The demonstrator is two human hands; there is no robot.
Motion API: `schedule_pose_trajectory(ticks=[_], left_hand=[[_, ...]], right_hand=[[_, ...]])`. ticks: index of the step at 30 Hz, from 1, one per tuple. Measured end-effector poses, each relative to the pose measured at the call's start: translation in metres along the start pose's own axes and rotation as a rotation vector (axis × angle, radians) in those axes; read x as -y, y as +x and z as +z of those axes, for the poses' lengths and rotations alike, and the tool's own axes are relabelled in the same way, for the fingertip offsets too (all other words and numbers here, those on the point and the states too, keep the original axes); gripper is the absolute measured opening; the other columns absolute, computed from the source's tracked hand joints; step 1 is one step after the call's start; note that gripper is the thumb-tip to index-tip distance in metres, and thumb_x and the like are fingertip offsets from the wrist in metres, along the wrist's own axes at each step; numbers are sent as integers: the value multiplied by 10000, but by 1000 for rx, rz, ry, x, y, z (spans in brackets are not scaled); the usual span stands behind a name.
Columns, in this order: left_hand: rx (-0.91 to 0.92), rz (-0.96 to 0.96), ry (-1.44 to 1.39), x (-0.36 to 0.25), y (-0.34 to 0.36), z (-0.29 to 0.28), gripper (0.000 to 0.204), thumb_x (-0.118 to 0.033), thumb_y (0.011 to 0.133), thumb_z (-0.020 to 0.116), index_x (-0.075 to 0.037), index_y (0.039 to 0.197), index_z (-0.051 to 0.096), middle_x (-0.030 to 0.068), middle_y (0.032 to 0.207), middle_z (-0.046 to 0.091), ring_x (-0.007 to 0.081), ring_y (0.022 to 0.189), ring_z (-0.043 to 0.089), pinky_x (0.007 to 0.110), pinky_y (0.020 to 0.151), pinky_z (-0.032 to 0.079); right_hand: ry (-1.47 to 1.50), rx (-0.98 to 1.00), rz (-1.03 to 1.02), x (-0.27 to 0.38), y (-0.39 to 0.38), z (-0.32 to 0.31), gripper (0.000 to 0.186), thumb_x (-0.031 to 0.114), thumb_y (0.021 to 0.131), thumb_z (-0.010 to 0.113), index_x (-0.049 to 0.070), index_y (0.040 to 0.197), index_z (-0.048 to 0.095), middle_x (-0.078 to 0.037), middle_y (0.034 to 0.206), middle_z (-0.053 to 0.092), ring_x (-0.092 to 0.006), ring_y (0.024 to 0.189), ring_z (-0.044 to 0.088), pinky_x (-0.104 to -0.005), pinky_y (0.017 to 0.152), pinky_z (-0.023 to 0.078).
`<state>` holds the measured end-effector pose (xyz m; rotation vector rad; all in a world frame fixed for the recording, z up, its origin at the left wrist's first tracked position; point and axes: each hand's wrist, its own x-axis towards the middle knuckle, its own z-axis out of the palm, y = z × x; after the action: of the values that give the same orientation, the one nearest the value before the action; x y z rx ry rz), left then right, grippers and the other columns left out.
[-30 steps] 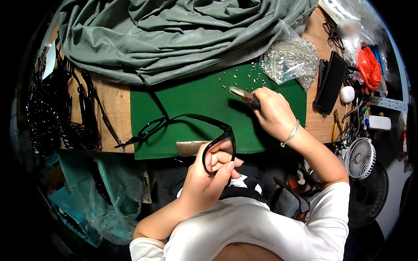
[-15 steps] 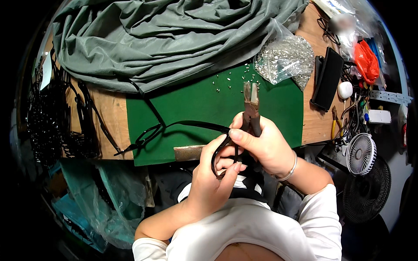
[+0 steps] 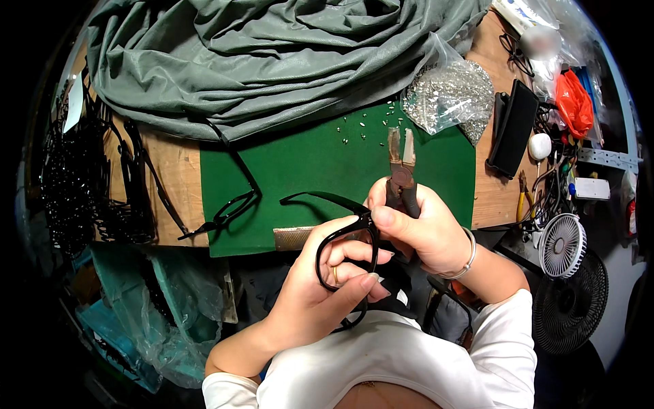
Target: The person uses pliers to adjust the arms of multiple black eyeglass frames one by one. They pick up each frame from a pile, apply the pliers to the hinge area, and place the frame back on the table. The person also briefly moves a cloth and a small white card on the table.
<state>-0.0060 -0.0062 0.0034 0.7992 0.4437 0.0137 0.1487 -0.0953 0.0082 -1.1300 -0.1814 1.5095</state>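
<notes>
A black eyeglass frame (image 3: 360,221) is in my left hand (image 3: 310,283), whose fingers close around one rim and pass through its opening. One temple arm of the frame points left over the green mat (image 3: 306,160). My right hand (image 3: 432,232) grips a pair of pliers (image 3: 403,178) in its palm, jaws pointing away from me and slightly parted. Its thumb and forefinger also pinch the frame at the hinge corner. Another black eyeglass frame (image 3: 216,223) lies at the mat's left edge. Small silver metal pieces (image 3: 362,125) are scattered beyond the pliers.
Grey-green cloth (image 3: 259,68) is heaped at the back. A clear bag of small metal parts (image 3: 443,95) lies beside it. Many black frames (image 3: 75,177) pile up at left. At right are a black case (image 3: 512,129), yellow-handled pliers (image 3: 522,196) and a white fan (image 3: 563,245).
The frame in my hands has turned, so its rim now shows more openly and its temple arm sits apart from the other frame. The pliers' jaws have spread and shifted slightly right.
</notes>
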Motion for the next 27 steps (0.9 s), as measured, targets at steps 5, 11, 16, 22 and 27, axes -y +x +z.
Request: schedule_pose_trajectory(ticks=[5, 11, 16, 22, 27], left_hand=[[-122, 20, 72, 8, 2, 7, 521, 95, 792, 473, -31, 1248, 253, 175, 1037, 509, 163, 739, 596, 267, 673, 505], [-153, 90, 261, 19, 6, 7, 533, 121, 795, 444, -33, 1257, 227, 173, 1046, 495, 150, 757, 579, 251, 688, 487], [-225, 50, 311, 20, 11, 8, 518, 109, 801, 451, -29, 1252, 237, 160, 1033, 507, 139, 733, 578, 241, 674, 482], [-125, 45, 322, 28, 21, 0, 499, 84, 809, 465, -22, 1249, 255, 144, 1046, 497, 119, 709, 571, 248, 659, 487], [-184, 55, 152, 18, 0, -11, 527, 115, 785, 478, -40, 1248, 280, 174, 1050, 512, 153, 695, 586, 250, 638, 483]], right_hand=[[-173, -112, -250, -18, 3, -1, 147, 130, 827, 584, 21, 849, 488, -9, 691, 521, -55, 564, 499, -181, 527, 416], [-650, -204, -464, -23, 8, -4, 153, 105, 819, 587, -4, 864, 490, -12, 697, 522, -53, 585, 508, -212, 543, 428], [-456, -288, -340, -17, 7, -4, 130, 97, 791, 601, 10, 838, 516, -60, 678, 543, -137, 618, 538, -248, 538, 418], [-1646, -406, -496, -23, 43, -59, 163, 67, 695, 599, 3, 806, 497, -168, 742, 551, -339, 701, 561, -392, 590, 441], [-1466, -446, -431, -10, 35, -67, 188, -13, 659, 577, 6, 840, 530, -158, 779, 560, -339, 748, 558, -367, 659, 450]])
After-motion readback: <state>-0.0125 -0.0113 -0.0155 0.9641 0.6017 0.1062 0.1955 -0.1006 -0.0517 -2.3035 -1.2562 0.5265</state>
